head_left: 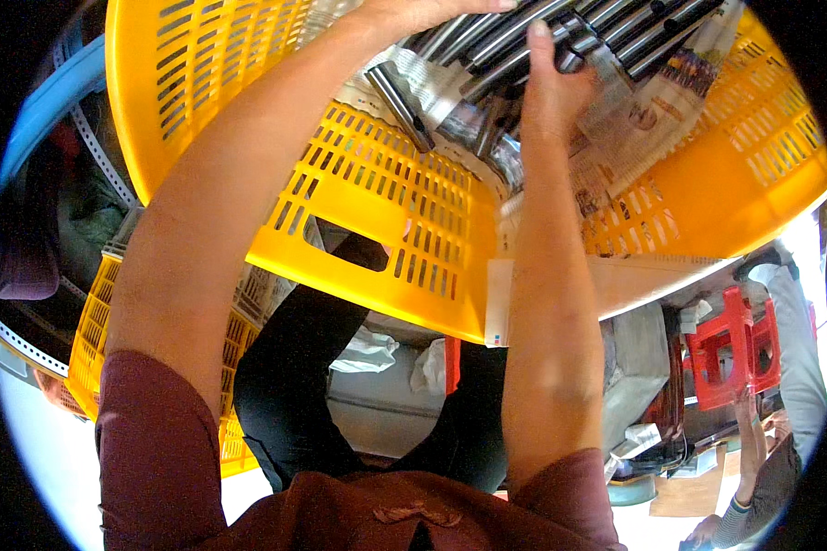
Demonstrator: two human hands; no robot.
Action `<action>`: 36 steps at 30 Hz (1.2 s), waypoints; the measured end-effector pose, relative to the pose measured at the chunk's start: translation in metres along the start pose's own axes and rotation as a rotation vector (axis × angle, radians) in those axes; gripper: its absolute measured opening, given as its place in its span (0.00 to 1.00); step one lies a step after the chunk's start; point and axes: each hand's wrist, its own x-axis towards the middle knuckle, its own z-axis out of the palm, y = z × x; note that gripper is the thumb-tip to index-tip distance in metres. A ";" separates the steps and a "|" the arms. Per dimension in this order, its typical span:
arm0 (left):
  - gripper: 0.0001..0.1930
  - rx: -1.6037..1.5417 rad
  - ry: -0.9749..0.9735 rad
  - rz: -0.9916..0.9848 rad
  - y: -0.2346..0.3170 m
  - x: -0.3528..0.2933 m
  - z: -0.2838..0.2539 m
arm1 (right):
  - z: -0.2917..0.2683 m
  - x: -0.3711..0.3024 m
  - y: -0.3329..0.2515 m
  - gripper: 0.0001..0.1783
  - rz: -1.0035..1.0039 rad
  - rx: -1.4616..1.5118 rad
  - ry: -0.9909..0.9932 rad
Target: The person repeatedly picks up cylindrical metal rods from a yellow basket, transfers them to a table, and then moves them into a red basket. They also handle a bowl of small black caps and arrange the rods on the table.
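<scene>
Shiny metal tubes (501, 69) lie bundled on newspaper (634, 138) inside a yellow slotted plastic crate (340, 216). One shorter-looking tube (401, 106) rests apart from the bundle, near the crate's wall. My left hand (423, 9) reaches over the far end of the tubes, a digit stretched out to the right; the top edge cuts off most of it. Among the tube ends is my right hand (558, 87), thumb raised and a tube end between thumb and fingers. Its fingertips are partly hidden and smeared.
Below left stands another yellow crate (96, 331). A red plastic stool (733, 349) is at the right, close to another person's arm (752, 445). White crumpled wrapping (365, 351) lies beneath the crate, between my legs. A blue curved rim (55, 101) shows at the far left.
</scene>
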 end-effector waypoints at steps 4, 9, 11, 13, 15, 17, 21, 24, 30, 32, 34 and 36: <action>0.28 -0.459 0.029 0.243 -0.015 0.023 0.026 | 0.002 0.001 0.002 0.46 0.183 -0.239 0.039; 0.24 -0.362 -0.044 0.076 -0.001 0.006 0.014 | 0.013 0.000 -0.024 0.50 0.144 -0.547 0.030; 0.24 -0.527 -0.229 0.055 -0.009 0.015 0.016 | 0.007 0.002 -0.022 0.39 0.205 -0.007 -0.122; 0.23 -0.617 -0.195 -0.079 0.008 -0.014 0.010 | 0.006 -0.002 -0.030 0.32 0.220 0.220 -0.178; 0.22 -0.946 -0.294 -0.013 -0.034 0.019 0.040 | 0.005 -0.004 -0.026 0.31 0.294 0.311 -0.249; 0.24 -1.038 -0.202 0.121 -0.056 0.027 0.063 | 0.002 -0.003 -0.016 0.30 0.358 0.298 -0.298; 0.22 -1.054 -0.170 0.092 -0.057 -0.003 0.069 | -0.005 -0.015 -0.040 0.30 0.512 0.246 -0.382; 0.22 -1.090 -0.104 0.107 -0.057 -0.035 0.076 | -0.012 -0.032 -0.058 0.31 0.577 0.252 -0.444; 0.27 -1.210 -0.016 0.173 -0.032 -0.138 0.069 | -0.036 -0.085 -0.134 0.30 0.566 0.330 -0.513; 0.28 -1.277 0.015 0.110 -0.025 -0.176 0.071 | -0.048 -0.105 -0.159 0.27 0.597 0.391 -0.543; 0.28 -1.321 0.005 0.177 -0.006 -0.219 0.054 | -0.055 -0.119 -0.206 0.26 0.652 0.340 -0.566; 0.28 -1.425 0.037 0.185 0.013 -0.274 0.045 | -0.068 -0.140 -0.252 0.24 0.581 0.233 -0.606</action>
